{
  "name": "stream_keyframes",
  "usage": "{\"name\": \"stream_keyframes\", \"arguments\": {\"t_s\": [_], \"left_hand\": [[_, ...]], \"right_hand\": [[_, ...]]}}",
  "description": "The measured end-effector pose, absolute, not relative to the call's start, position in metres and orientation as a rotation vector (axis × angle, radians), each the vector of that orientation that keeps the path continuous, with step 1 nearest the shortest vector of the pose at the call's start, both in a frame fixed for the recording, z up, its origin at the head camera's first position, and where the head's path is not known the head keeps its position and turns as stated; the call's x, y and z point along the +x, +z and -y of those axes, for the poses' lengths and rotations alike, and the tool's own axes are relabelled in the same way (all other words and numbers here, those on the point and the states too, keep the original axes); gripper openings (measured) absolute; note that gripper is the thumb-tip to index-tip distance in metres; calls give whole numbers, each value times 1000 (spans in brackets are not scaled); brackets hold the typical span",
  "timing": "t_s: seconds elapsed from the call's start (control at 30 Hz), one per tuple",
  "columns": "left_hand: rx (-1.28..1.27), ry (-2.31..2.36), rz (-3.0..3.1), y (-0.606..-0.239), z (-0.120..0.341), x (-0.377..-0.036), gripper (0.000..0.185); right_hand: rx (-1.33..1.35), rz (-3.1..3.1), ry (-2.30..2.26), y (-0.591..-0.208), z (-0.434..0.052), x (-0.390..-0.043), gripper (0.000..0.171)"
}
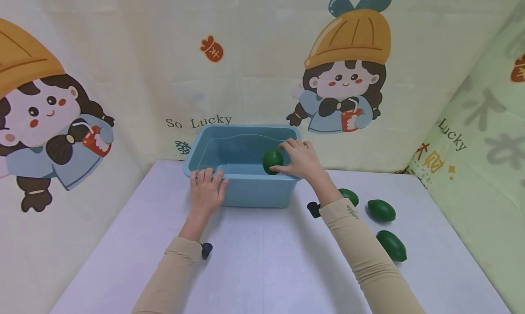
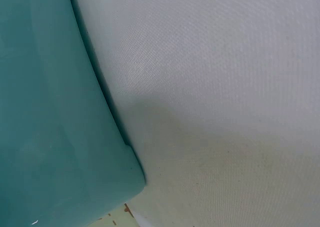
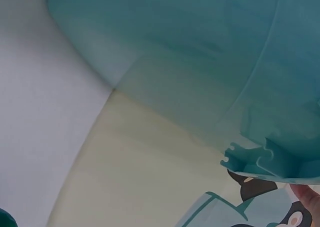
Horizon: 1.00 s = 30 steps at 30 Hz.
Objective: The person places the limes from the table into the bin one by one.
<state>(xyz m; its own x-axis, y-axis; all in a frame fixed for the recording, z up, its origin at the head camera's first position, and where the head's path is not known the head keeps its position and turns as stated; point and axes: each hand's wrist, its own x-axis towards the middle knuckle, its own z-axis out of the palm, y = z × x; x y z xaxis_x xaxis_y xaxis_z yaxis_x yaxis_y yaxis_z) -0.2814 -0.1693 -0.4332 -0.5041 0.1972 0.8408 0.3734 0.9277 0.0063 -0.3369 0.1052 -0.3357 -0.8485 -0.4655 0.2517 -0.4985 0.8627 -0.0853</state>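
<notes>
A blue plastic tub (image 1: 254, 191) stands on the white tabletop. At its front left edge my left hand (image 1: 207, 191) holds the rim, fingertips over the edge and thumb along the outer wall. My right hand (image 1: 301, 161) reaches over the tub's right end, thumb and fingers around a green lime (image 1: 272, 161) inside the rim outline. The left wrist view shows the tub's outer wall (image 2: 60, 112) without fingers. In the right wrist view, a fingertip (image 3: 305, 199) appears beside the tub's edge (image 3: 280, 178).
Right of the tub lie more limes: one partly behind the right forearm (image 1: 348, 196), another lime (image 1: 381, 210), and a nearer lime (image 1: 392, 245) partly covered by the sleeve. A cartoon-printed cloth (image 1: 254, 90) hangs close behind the tub.
</notes>
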Motion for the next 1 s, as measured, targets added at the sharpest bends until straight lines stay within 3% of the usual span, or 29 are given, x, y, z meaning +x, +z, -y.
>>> {"name": "stream_keyframes", "arguments": {"t_s": [1.0], "left_hand": [[-400,-242,2170,-432,169,-280,48]], "right_hand": [[739,2790,263,-336,-114,-335,64]]}}
